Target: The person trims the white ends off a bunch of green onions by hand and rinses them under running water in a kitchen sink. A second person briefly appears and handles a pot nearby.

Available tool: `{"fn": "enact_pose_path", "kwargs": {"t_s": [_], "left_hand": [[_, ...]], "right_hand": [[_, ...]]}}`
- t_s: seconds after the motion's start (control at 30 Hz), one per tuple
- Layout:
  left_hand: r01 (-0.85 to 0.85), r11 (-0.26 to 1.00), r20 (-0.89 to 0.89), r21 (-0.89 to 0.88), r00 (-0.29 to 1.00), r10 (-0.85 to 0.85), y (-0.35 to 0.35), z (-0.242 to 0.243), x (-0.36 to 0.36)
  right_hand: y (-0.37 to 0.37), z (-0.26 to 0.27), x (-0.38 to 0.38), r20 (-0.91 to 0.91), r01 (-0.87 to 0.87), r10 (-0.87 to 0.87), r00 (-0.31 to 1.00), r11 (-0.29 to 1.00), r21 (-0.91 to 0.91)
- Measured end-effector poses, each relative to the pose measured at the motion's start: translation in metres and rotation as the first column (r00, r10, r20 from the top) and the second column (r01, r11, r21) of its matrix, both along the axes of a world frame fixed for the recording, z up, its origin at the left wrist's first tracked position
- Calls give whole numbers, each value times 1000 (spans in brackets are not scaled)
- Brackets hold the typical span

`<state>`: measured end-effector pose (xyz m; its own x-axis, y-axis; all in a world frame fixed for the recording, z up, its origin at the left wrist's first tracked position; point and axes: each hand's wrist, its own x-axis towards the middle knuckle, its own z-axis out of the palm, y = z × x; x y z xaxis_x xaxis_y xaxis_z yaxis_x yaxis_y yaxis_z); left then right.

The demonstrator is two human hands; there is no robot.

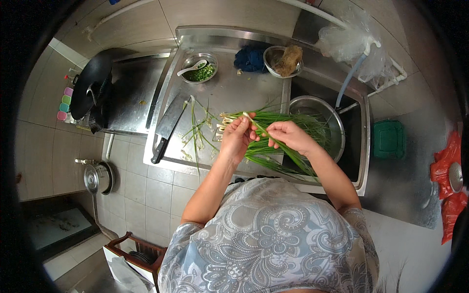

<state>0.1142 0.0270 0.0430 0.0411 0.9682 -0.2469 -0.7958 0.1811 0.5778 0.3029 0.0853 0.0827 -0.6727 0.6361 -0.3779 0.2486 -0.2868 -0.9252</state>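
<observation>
My left hand pinches a green onion close to its white root end. Around the green stalk of the same onion, the fingers of my right hand are closed. Beneath both hands a pile of green onions lies on the stainless steel counter, its leaves reaching over the sink toward the right. To the left of my hands are loose onion trimmings. Farther left, a cleaver with a black handle rests near the counter's left edge.
A steel bowl at the back holds chopped greens and a white spoon. Beside a blue cloth, another bowl contains a brown fibrous scrubber. A large steel basin stands in the sink under a hose. A wok is far left.
</observation>
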Motion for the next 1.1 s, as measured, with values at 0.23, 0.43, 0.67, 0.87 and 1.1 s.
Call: {"fn": "enact_pose_path", "kwargs": {"t_s": [0.23, 0.43, 0.67, 0.87, 1.1], "left_hand": [[44, 998, -362, 38, 932, -27, -9, 3, 12], [-15, 984, -845, 175, 510, 158, -11, -4, -4], [-130, 917, -926, 378, -66, 372, -11, -28, -79], [-100, 953, -709, 287, -691, 141, -12, -29, -102], [185, 856, -872, 484, 23, 488, -14, 15, -40]], "right_hand": [[-4, 2, 1, 166, -56, -8, 986, 925, 376], [1, 24, 7, 345, -162, -20, 938, 857, 489], [3, 38, 32, 451, -257, 28, 892, 852, 455], [-4, 39, 29, 498, -288, -14, 867, 801, 525], [-16, 46, 0, 555, -461, -146, 819, 408, 788]]}}
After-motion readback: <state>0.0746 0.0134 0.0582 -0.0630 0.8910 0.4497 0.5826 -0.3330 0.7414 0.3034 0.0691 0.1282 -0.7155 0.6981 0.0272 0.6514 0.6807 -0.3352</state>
